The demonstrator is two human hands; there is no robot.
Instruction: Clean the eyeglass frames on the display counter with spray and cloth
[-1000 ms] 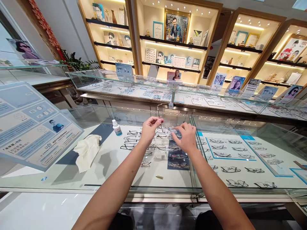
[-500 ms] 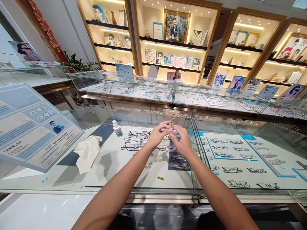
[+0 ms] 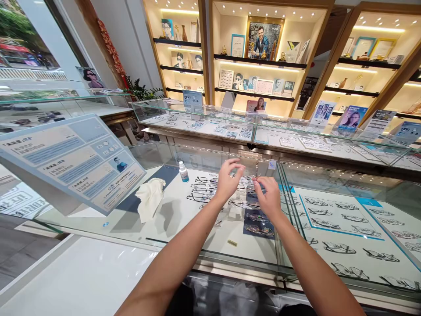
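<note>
My right hand (image 3: 269,195) pinches a pair of thin-framed glasses (image 3: 257,170) above the glass counter. One slim dark part stands up from the fingertips; the rest is hard to make out against the display. Just left of it, my left hand (image 3: 230,177) is raised with fingers apart and curved, holding nothing that I can see. Beneath both hands, several eyeglasses (image 3: 201,189) lie in rows in the counter. To the left a small white spray bottle (image 3: 183,172) stands upright, and a crumpled cream cloth (image 3: 150,199) lies beside it.
A large blue-and-white printed board (image 3: 75,162) leans up at the left. A small gold-coloured piece (image 3: 232,242) lies near the counter's front edge. More framed eyeglasses (image 3: 338,247) fill the right-hand case. Behind is another glass showcase (image 3: 210,125), then lit shelves (image 3: 259,61).
My left hand has come away from the glasses and its fingers have spread, while my right hand keeps hold. The view has turned left, bringing a window into sight.
</note>
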